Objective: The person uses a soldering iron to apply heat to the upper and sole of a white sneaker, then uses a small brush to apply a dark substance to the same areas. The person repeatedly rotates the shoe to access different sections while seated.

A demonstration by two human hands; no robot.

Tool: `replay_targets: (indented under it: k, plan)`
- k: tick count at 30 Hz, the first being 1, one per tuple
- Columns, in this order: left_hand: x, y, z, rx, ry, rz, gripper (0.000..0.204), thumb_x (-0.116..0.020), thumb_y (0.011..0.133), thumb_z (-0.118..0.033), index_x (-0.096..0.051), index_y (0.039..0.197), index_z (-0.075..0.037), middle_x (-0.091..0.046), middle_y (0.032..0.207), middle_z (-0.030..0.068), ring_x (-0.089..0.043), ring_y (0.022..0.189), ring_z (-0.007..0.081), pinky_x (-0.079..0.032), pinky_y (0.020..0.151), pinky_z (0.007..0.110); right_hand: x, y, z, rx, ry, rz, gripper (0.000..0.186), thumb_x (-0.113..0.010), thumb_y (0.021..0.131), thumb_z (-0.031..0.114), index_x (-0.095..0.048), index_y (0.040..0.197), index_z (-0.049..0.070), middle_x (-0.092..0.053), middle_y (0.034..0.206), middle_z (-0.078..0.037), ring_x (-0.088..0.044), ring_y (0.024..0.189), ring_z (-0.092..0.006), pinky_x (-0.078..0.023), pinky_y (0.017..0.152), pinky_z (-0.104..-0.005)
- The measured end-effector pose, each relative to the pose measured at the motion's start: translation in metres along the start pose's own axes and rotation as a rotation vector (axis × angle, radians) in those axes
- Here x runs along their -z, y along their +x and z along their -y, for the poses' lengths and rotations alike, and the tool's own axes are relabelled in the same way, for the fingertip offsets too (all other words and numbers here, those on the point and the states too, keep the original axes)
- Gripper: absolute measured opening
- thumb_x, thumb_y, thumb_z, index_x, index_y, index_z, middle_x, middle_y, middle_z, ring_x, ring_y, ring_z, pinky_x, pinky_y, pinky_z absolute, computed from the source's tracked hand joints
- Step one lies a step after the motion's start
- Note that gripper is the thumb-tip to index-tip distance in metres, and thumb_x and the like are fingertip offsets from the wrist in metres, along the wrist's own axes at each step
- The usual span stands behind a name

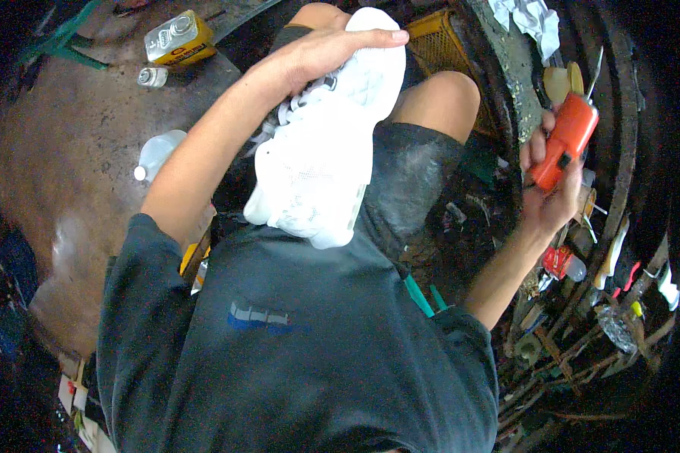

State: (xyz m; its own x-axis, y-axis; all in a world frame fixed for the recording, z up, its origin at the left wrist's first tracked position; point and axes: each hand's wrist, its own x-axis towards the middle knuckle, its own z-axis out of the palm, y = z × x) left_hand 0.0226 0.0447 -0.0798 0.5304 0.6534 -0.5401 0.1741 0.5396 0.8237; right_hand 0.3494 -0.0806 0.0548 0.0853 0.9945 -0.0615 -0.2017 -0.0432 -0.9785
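Note:
A white sneaker (321,162) lies over my lap with its toe pointing away from me and its laces toward the left. My left hand (329,57) is closed on its front part, the thumb stretched across the toe; the other fingers are mostly hidden by the shoe. Out to the right, apart from the shoe, my right hand (545,170) is wrapped round an orange handheld power tool (565,140). A black switch shows on the tool's body, and its thin metal tip points up and away.
On the brown surface at left stand a yellow-labelled can (177,38), a small clear jar (153,77) and a translucent bottle (159,153). At right are a red-labelled bottle (559,262), sticks and scraps. Crumpled white paper (533,23) lies far right, near a yellow crate (434,49).

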Motion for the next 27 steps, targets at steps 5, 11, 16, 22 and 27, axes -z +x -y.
replay_targets:
  k: [5,11,16,22,27]
  plan:
    - [-0.005,0.001,-0.012,0.005,0.086,0.123,0.07,-0.072,0.101,-0.057,-0.061,0.142,0.0,-0.075,0.124,0.0144,-0.073,0.108,0.0228,-0.057,0.094,0.036,-0.006,-0.051,-0.038,-0.179,-0.232,-0.063,0.092,-0.088,0.079,0.017,-0.042,0.156,-0.004,-0.06,0.125,-0.014,-0.064,0.089,-0.0165,-0.053,0.07,-0.0321]
    - [-0.017,-0.002,-0.011,-0.087,0.099,0.019,0.071,-0.077,0.097,-0.055,-0.063,0.136,0.002,-0.076,0.118,0.0149,-0.073,0.104,0.0222,-0.057,0.092,0.035,-0.012,-0.082,-0.058,-0.233,-0.317,-0.23,0.086,-0.085,0.074,0.009,-0.047,0.151,0.0,-0.062,0.104,-0.012,-0.063,0.074,-0.0161,-0.053,0.059,-0.0282]
    - [-0.012,-0.009,-0.018,-0.067,0.139,0.026,0.076,-0.077,0.097,-0.057,-0.059,0.142,0.002,-0.073,0.126,0.0171,-0.072,0.111,0.0241,-0.055,0.098,0.035,-0.021,-0.083,-0.064,-0.19,-0.036,-0.178,0.066,-0.082,0.089,0.017,-0.048,0.143,0.002,-0.066,0.103,-0.016,-0.064,0.076,-0.0199,-0.056,0.069,-0.0341]
    - [-0.012,-0.003,-0.018,0.044,0.183,0.06,0.071,-0.075,0.098,-0.058,-0.063,0.137,0.0,-0.075,0.122,0.0155,-0.072,0.111,0.0244,-0.055,0.098,0.036,-0.034,-0.075,-0.04,-0.207,-0.304,-0.155,0.072,-0.087,0.083,0.006,-0.048,0.144,0.004,-0.069,0.111,-0.017,-0.07,0.088,-0.0233,-0.059,0.083,-0.038]
    - [-0.015,0.001,-0.01,-0.023,0.315,0.03,0.072,-0.075,0.097,-0.059,-0.065,0.137,0.0,-0.076,0.122,0.0183,-0.073,0.112,0.0259,-0.055,0.099,0.037,-0.048,-0.062,-0.043,-0.123,-0.993,-0.085,0.06,-0.101,0.079,0.034,-0.067,0.121,0.007,-0.072,0.096,-0.004,-0.068,0.086,-0.0146,-0.058,0.083,-0.0315]
